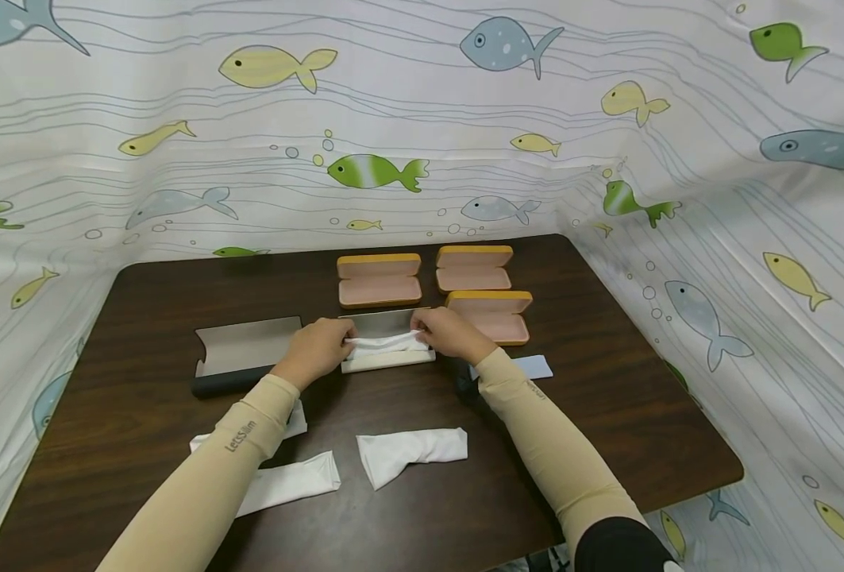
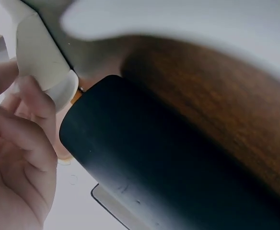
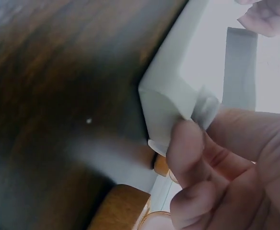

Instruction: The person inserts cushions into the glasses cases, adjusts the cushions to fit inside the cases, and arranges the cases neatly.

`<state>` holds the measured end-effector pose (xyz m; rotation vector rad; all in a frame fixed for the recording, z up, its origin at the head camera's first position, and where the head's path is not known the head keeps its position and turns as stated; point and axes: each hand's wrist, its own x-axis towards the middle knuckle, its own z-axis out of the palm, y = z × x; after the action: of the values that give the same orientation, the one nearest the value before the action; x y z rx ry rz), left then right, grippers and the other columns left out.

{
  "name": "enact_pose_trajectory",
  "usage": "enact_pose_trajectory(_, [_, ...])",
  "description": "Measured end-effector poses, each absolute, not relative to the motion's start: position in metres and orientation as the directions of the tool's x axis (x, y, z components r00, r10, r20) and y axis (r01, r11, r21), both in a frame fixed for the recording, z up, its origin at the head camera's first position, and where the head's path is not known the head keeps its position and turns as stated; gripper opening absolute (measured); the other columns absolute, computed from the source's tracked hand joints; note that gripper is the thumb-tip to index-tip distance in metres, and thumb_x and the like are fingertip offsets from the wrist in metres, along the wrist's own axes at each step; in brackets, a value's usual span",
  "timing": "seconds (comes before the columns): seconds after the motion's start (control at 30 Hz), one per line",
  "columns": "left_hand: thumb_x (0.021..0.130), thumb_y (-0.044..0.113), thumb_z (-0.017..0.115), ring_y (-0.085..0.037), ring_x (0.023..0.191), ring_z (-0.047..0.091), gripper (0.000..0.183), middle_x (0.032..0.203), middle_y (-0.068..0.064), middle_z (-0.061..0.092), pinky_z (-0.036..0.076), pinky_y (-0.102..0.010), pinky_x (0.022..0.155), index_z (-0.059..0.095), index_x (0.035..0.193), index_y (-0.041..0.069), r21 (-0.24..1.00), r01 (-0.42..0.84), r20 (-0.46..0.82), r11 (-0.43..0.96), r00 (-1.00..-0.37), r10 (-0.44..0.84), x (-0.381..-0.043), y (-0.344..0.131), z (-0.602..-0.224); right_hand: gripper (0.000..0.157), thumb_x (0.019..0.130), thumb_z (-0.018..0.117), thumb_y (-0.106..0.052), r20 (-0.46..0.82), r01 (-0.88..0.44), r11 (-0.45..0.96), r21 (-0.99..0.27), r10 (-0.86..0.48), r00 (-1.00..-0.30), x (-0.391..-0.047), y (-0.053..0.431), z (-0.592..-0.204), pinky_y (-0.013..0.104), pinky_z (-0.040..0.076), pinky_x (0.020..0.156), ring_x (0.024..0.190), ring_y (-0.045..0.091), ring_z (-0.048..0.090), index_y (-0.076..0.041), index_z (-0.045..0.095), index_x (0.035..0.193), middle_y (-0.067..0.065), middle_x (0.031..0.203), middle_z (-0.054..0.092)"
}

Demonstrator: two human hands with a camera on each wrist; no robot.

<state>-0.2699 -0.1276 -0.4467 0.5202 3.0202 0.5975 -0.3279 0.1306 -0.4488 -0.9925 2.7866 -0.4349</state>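
white fabric is at the centre of the work: a white cloth (image 1: 386,345) lies lengthwise in the mouth of an open white case (image 1: 387,363), near the middle of the desk (image 1: 629,421). the left hand (image 1: 319,349) pinches the cloth's left end, and the right hand (image 1: 452,330) pinches its right end. the step in hand looks like tucking the cloth into the case; the next move seems to call for seating both ends below the rim before letting go.

an open black case (image 1: 246,349) stands near the left hand, and the nearest of three open yellow-orange cases (image 1: 499,326) sits just beyond the right, so sideways room seems tight. three loose white cloths (image 1: 418,451) lie nearer the person, one partly hidden by the left sleeve (image 1: 229,465). a pale blue piece (image 1: 534,366), partly covered by the right sleeve (image 1: 550,437), is hard to identify.
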Motion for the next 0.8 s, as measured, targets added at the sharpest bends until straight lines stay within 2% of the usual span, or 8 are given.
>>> enact_pose_trajectory(0.23, [0.093,0.012,0.073,-0.025,0.080,0.067,0.010,0.098,-0.010,0.072,0.056,-0.045,0.065,0.073,0.101,0.006,0.315,0.316,0.086,0.895,-0.949,0.304,-0.268,-0.125,-0.446,0.021,0.095,0.074,-0.016,-0.017,-0.606,0.756,-0.249,-0.629,-0.777,-0.325,0.130,-0.451,0.036,0.054,0.083,0.092,0.019,0.066,-0.007,0.070,0.114,0.006,0.104,0.071])
enact_pose_trajectory(0.33, [0.094,0.012,0.072,-0.022,0.071,0.064,0.008,0.092,-0.008,0.071,0.054,-0.041,0.058,0.072,0.099,0.006,0.317,0.316,0.126,0.894,-0.948,0.291,-0.267,-0.124,-0.444,0.024,0.096,0.073,-0.018,-0.005,-0.609,0.761,-0.223,-0.626,-0.780,-0.323,0.130,-0.450,0.036,0.054,0.086,0.096,0.019,0.067,-0.007,0.071,0.117,0.006,0.109,0.072])
enact_pose_trajectory(0.47, [0.095,0.010,0.068,-0.018,0.059,0.055,0.004,0.081,-0.005,0.066,0.047,-0.035,0.050,0.070,0.095,0.006,0.346,0.324,0.198,0.880,-0.943,0.269,-0.266,-0.125,-0.439,0.023,0.099,0.069,-0.017,0.056,-0.614,0.768,-0.181,-0.616,-0.786,-0.316,0.131,-0.445,0.036,0.055,0.088,0.101,0.021,0.069,-0.006,0.072,0.120,0.008,0.115,0.072])
enact_pose_trajectory(0.57, [0.095,0.010,0.069,-0.018,0.059,0.053,0.004,0.079,-0.004,0.062,0.045,-0.034,0.048,0.068,0.094,0.006,0.349,0.314,0.255,0.883,-0.938,0.234,-0.266,-0.127,-0.435,0.018,0.101,0.066,-0.015,0.154,-0.624,0.768,-0.143,-0.606,-0.781,-0.311,0.132,-0.439,0.035,0.057,0.082,0.093,0.020,0.070,-0.008,0.074,0.115,0.006,0.109,0.073])
enact_pose_trajectory(0.63, [0.095,0.013,0.070,-0.024,0.068,0.059,0.010,0.087,-0.008,0.063,0.048,-0.038,0.049,0.068,0.099,0.005,0.338,0.301,0.275,0.892,-0.938,0.212,-0.267,-0.128,-0.433,0.014,0.102,0.064,-0.015,0.233,-0.633,0.765,-0.120,-0.598,-0.767,-0.309,0.131,-0.436,0.033,0.056,0.075,0.085,0.017,0.068,-0.009,0.074,0.110,0.004,0.101,0.073])
enact_pose_trajectory(0.7, [0.096,0.016,0.069,-0.030,0.085,0.064,0.019,0.101,-0.013,0.066,0.053,-0.043,0.055,0.068,0.110,0.003,0.314,0.291,0.271,0.904,-0.940,0.209,-0.267,-0.129,-0.432,0.012,0.102,0.064,-0.016,0.300,-0.634,0.766,-0.108,-0.582,-0.755,-0.308,0.131,-0.435,0.032,0.055,0.067,0.079,0.015,0.065,-0.010,0.074,0.107,0.002,0.097,0.071])
enact_pose_trajectory(0.77, [0.097,0.018,0.068,-0.037,0.104,0.063,0.031,0.117,-0.018,0.066,0.057,-0.049,0.064,0.065,0.123,0.001,0.292,0.289,0.241,0.912,-0.945,0.223,-0.266,-0.129,-0.432,0.013,0.101,0.065,-0.017,0.346,-0.633,0.768,-0.097,-0.570,-0.745,-0.308,0.130,-0.434,0.032,0.054,0.064,0.080,0.016,0.064,-0.010,0.073,0.109,0.003,0.100,0.069])
enact_pose_trajectory(0.8, [0.097,0.018,0.068,-0.039,0.111,0.061,0.036,0.125,-0.019,0.065,0.057,-0.052,0.069,0.063,0.129,0.001,0.287,0.293,0.229,0.912,-0.946,0.232,-0.265,-0.129,-0.433,0.016,0.101,0.065,-0.017,0.348,-0.631,0.770,-0.100,-0.567,-0.747,-0.308,0.130,-0.434,0.033,0.055,0.067,0.086,0.018,0.065,-0.009,0.072,0.113,0.004,0.106,0.069])
